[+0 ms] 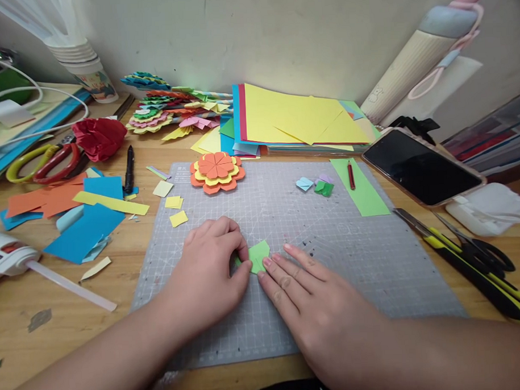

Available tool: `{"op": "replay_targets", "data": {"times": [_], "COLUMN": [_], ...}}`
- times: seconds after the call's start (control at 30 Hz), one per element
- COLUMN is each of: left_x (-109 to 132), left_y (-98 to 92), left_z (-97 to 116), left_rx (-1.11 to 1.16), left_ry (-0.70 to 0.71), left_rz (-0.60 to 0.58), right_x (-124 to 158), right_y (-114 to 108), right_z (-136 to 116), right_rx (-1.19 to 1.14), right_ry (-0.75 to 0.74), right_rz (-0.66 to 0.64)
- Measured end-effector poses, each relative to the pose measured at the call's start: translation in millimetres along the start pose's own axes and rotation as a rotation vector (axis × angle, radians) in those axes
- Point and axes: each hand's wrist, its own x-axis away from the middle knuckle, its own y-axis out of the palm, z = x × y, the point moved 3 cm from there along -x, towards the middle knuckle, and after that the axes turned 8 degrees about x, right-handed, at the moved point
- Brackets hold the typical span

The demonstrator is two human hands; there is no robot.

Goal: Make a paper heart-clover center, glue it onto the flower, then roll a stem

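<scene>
A small piece of light green paper [259,255] with folded edges lies on the grey cutting mat [352,283]. My left hand [213,262] pinches its left side between thumb and curled fingers, which hide part of it. Stretched out flat, the fingers of my right hand [308,293] press on the paper's lower right edge. Behind my hands an orange and yellow layered paper flower [217,172] rests on the mat. To the right of the flower are small folded pieces, one pale blue [304,184] and one dark green [324,188].
Along the right lie a green paper strip [366,194] with a short pencil [351,175], a phone [423,165], a utility knife [467,267] and black scissors [484,252]. Paper scraps [88,232] and a glue gun [10,252] are at left. A stack of coloured paper [295,117] stands behind.
</scene>
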Motion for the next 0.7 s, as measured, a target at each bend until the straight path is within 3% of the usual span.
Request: {"op": "replay_targets", "data": {"times": [0.47, 0.7], "left_x": [0, 1], "left_y": [1.5, 0.7], "left_z": [1, 1], "left_rx": [0.012, 0.011], "left_ry": [-0.023, -0.032], "left_rz": [0.006, -0.021], "right_x": [-1, -3], "right_y": [0, 4], "right_z": [0, 30], "right_rx": [-0.012, -0.366], "right_ry": [-0.010, 0.117], "right_rz": [0.024, 0.148]}}
